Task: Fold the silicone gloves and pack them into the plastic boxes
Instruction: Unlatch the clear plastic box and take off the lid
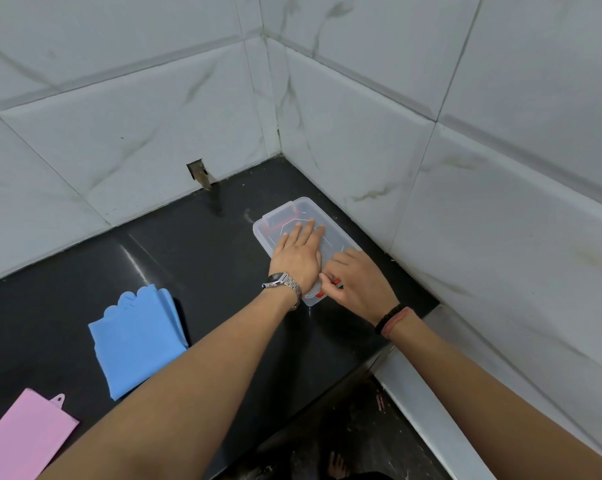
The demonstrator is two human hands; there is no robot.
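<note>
A clear plastic box (306, 211) with its lid on lies on the black counter (195, 258) near the tiled corner. Something red shows through the lid at its far end. My left hand (298, 252) lies flat on the lid with fingers spread. My right hand (356, 278) pinches the red latch (335, 281) at the box's near end. A folded blue silicone glove (137, 341) lies on the counter to the left. A pink silicone glove (26, 438) lies at the bottom left corner, partly cut off by the frame.
White tiled walls (466, 168) meet in a corner right behind the box. A small hole in the wall (197, 171) sits just above the counter. The counter's front edge runs diagonally at lower right, with dark floor (344, 438) below.
</note>
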